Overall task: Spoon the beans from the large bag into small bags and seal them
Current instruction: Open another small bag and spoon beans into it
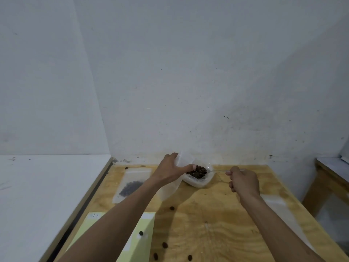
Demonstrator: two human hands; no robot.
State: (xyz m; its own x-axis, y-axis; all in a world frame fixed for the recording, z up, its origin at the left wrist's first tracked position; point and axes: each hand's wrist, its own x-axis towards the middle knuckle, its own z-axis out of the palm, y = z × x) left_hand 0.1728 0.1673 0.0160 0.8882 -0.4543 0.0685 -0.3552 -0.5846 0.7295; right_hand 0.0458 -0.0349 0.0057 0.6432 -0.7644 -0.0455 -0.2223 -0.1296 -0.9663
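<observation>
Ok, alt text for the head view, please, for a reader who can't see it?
The right hand dips a spoon into the open bag of beans while the left hand holds a small clear bag beside it. A filled small bag and loose beans lie on the wooden table.

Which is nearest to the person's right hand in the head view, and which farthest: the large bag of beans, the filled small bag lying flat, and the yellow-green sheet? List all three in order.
Measured from the right hand:
1. Large bag of beans: just to its left, where the spoon reaches in.
2. Filled small bag: flat at the table's far left, beyond the left arm.
3. Yellow-green sheet: near left edge. Its nearest corner almost ties with the small bag.
</observation>
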